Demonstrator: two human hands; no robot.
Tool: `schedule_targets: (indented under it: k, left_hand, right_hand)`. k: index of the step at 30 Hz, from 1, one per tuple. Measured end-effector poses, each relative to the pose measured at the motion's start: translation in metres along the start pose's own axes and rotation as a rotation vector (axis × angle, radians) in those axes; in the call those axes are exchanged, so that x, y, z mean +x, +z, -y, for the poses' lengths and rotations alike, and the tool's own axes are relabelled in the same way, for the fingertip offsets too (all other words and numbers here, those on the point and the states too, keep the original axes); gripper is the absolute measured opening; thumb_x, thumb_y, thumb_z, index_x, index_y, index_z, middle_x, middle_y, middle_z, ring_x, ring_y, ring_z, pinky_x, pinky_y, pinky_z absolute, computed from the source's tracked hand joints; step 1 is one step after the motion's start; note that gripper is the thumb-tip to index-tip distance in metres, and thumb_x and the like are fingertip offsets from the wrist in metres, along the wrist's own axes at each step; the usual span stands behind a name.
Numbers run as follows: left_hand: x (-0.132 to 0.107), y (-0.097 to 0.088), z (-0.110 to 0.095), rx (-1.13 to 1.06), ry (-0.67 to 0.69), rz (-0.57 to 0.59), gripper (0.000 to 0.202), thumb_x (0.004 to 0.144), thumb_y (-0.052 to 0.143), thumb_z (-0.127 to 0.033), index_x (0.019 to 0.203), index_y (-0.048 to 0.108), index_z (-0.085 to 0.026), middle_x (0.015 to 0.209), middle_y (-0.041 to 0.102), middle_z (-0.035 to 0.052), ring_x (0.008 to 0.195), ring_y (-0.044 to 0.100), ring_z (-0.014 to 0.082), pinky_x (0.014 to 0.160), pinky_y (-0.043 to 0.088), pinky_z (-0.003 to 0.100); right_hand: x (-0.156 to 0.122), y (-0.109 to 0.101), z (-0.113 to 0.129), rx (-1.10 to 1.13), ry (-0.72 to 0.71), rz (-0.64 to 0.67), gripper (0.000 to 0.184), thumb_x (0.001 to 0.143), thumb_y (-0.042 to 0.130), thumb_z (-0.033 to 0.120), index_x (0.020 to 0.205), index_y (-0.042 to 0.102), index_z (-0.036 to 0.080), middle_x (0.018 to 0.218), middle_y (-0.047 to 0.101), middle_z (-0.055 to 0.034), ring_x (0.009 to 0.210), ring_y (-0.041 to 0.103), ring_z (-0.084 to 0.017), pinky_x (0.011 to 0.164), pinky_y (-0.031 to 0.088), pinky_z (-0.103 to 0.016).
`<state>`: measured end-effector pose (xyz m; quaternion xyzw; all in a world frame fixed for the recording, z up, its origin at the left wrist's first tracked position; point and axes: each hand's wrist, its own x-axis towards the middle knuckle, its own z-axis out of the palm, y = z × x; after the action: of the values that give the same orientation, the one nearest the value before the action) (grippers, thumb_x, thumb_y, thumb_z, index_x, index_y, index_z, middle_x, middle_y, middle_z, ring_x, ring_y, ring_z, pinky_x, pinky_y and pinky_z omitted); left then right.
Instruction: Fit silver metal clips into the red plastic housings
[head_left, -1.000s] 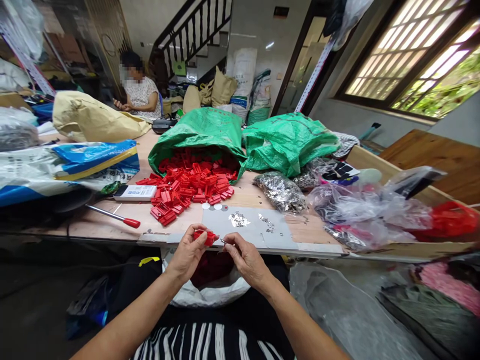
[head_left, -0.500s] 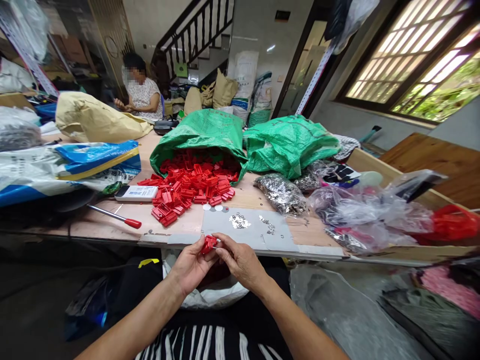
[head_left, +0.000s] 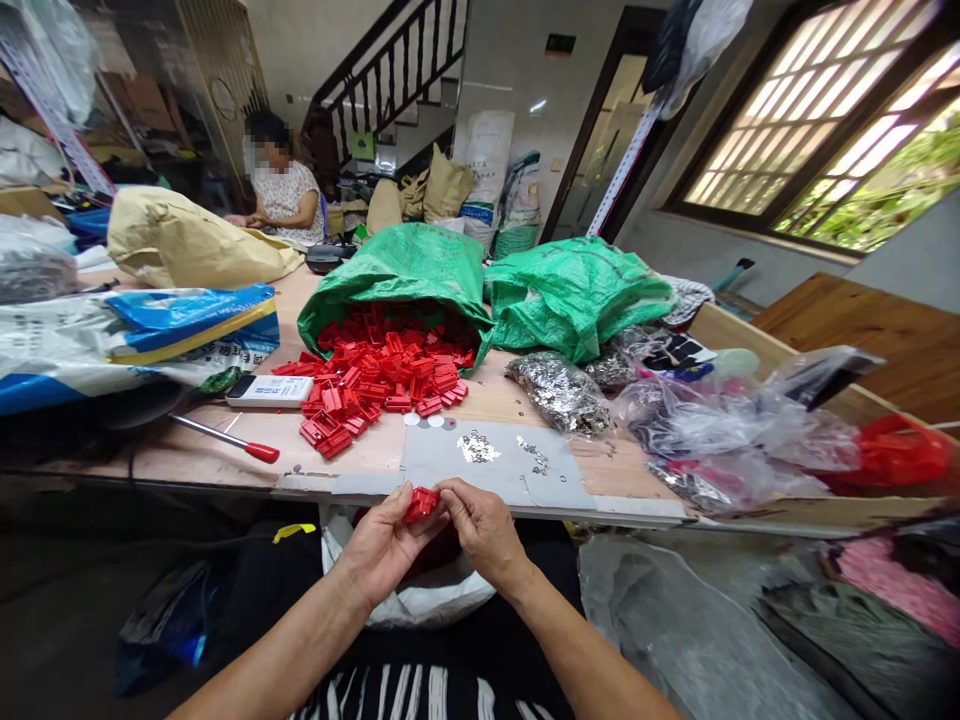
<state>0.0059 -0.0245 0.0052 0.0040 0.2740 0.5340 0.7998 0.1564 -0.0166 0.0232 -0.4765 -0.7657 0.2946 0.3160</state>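
Observation:
Just off the table's front edge, my left hand [head_left: 381, 552] is closed on a small red plastic part [head_left: 421, 504], gripped between thumb and fingers. My right hand [head_left: 487, 535] is pinched at the right side of that part; whatever its fingertips hold is too small to make out. Below both hands an open white sack [head_left: 442, 602] sits on my lap, with red showing inside. Behind them, small shiny metal pieces [head_left: 478, 447] lie on a grey sheet [head_left: 442, 470]. A heap of red plastic parts [head_left: 375, 385] spills from a green sack [head_left: 409, 265] onto the table.
Left of the heap lie a white box-shaped device [head_left: 271, 391] and a red-handled lever [head_left: 259, 453]. Bags of metal pieces [head_left: 562, 392] and clear plastic bags [head_left: 727, 425] crowd the right. A second green sack [head_left: 574, 295] lies behind. Another person [head_left: 289, 200] sits across the table.
The red part has turned slightly in my left hand, and my right fingertips have shifted a little to the right of it. The other person's hands have lowered.

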Motion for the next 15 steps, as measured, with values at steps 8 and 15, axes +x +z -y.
schedule_targets:
  k: [8, 15]
  left_hand:
    - [-0.005, -0.027, 0.005, 0.372, 0.106, 0.06, 0.017, 0.078, 0.068, -0.028, 0.071, 0.058, -0.016, 0.084, 0.069, 0.0044, 0.086, 0.066, 0.0187, 0.092, 0.046, 0.036]
    - [0.009, -0.079, 0.008, 0.943, 0.343, -0.016, 0.028, 0.059, 0.08, -0.028, 0.083, 0.068, -0.019, 0.091, 0.069, 0.0076, 0.097, 0.06, 0.0258, 0.092, 0.042, 0.036]
  right_hand:
    - [0.003, 0.006, -0.015, 0.079, 0.093, 0.106, 0.037, 0.096, 0.035, 0.043, 0.108, 0.064, 0.024, 0.065, 0.06, 0.0016, 0.06, 0.055, -0.013, 0.058, 0.04, -0.022]
    - [0.022, 0.023, -0.012, -0.055, 0.051, 0.166, 0.029, 0.093, 0.042, 0.037, 0.111, 0.062, 0.025, 0.081, 0.067, -0.0009, 0.073, 0.061, -0.015, 0.068, 0.043, -0.025]
